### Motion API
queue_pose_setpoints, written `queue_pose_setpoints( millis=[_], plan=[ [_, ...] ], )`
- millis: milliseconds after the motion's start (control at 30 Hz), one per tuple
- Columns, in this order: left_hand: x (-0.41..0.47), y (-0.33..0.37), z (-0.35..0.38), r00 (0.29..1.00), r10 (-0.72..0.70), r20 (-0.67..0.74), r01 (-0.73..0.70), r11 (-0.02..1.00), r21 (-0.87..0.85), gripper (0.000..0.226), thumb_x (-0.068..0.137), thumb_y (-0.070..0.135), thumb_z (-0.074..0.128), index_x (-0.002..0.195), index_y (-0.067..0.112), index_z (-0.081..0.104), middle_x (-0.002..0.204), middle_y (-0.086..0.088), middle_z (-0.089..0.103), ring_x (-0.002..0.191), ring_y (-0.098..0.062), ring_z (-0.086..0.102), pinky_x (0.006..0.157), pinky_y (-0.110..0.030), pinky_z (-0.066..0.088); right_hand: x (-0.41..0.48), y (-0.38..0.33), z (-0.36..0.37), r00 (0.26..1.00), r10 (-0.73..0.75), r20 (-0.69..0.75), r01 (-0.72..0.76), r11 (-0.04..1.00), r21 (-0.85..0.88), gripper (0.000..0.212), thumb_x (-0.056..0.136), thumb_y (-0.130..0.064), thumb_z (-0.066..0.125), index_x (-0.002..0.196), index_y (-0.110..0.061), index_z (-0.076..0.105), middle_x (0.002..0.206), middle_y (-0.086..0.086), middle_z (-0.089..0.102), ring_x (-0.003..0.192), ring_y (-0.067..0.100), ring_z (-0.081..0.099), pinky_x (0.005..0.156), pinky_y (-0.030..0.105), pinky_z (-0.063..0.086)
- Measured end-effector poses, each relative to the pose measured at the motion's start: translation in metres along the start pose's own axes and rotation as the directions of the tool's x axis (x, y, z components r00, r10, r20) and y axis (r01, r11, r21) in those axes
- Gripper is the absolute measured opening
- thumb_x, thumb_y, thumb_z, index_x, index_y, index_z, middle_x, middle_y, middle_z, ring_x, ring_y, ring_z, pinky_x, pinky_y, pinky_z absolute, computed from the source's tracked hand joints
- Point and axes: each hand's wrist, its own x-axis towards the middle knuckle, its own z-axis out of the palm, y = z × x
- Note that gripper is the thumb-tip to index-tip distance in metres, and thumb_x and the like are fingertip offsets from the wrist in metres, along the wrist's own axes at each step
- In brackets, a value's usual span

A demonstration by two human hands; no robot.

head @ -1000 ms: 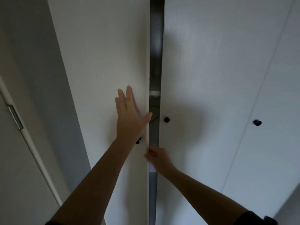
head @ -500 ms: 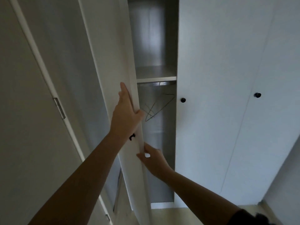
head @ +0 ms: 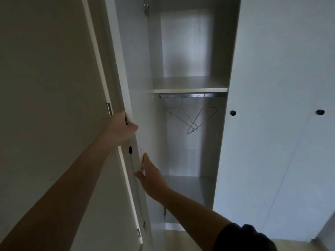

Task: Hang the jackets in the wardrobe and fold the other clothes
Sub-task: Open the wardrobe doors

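Note:
A white wardrobe stands in front of me with its left door (head: 139,87) swung wide open. My left hand (head: 121,128) grips the door's edge, fingers curled round its outer face above the black knob (head: 130,150). My right hand (head: 151,175) presses its straight fingers on the door's inner face lower down. Inside, a metal rail (head: 192,95) runs under a shelf (head: 190,90), and thin wire hangers (head: 194,118) hang from it. No jacket or other clothing is in view.
The wardrobe's other doors (head: 272,105) on the right are closed, each with a black knob (head: 233,113). A room door with a hinge (head: 108,109) stands close on the left. Wooden floor (head: 181,240) shows below the open compartment.
The left wardrobe door has swung from nearly closed to wide open. My left hand went from flat on its front to gripping its edge, and the hangers and rail have come into sight.

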Motion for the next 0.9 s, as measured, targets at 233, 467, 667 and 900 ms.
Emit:
queue_pose_setpoints(
  millis=[233,467,667,900],
  plan=[
    [0.015,-0.035,-0.034,0.994,-0.09,-0.057,0.092,0.995,0.041,0.022,0.075,-0.006,0.062,0.066,0.009,0.05,0.066,-0.003,0.052,0.061,-0.013,0.049,0.05,-0.025,0.037,0.014,-0.022,0.037,0.998,0.033,0.054,-0.031,0.999,-0.038,0.072,0.1,-0.022,0.046,0.153,-0.015,-0.003,0.161,0.005,0.004,0.145,0.029,0.02,0.116,0.04,0.021],
    [0.019,-0.049,-0.037,0.992,-0.104,-0.074,0.104,0.995,-0.009,0.019,0.076,-0.002,0.061,0.069,0.011,0.05,0.072,-0.001,0.055,0.065,-0.012,0.051,0.053,-0.026,0.039,0.022,-0.027,0.049,0.998,0.033,0.052,-0.03,0.998,-0.052,0.073,0.099,-0.018,0.048,0.153,-0.012,-0.002,0.161,0.007,0.008,0.142,0.031,0.028,0.113,0.04,0.03],
    [0.003,-0.051,-0.022,0.985,-0.08,-0.154,0.049,0.979,-0.196,0.029,0.083,0.005,0.065,0.11,0.012,0.059,0.083,0.015,0.059,0.072,0.0,0.057,0.056,-0.02,0.044,0.022,-0.003,0.033,0.998,-0.023,0.055,0.03,0.991,-0.13,0.077,0.098,-0.038,0.047,0.152,-0.025,-0.005,0.161,-0.003,0.0,0.142,0.028,0.028,0.114,0.047,0.028],
    [-0.02,-0.044,0.004,0.94,0.082,-0.33,-0.173,0.951,-0.258,0.069,0.083,0.012,0.066,0.143,0.023,0.033,0.142,0.005,0.045,0.128,-0.014,0.048,0.102,-0.037,0.045,0.02,0.045,-0.036,0.999,0.005,-0.043,-0.015,0.973,-0.23,0.076,0.1,-0.037,0.044,0.153,-0.017,-0.007,0.162,0.0,-0.003,0.144,0.026,0.024,0.114,0.042,0.028]
  ],
)
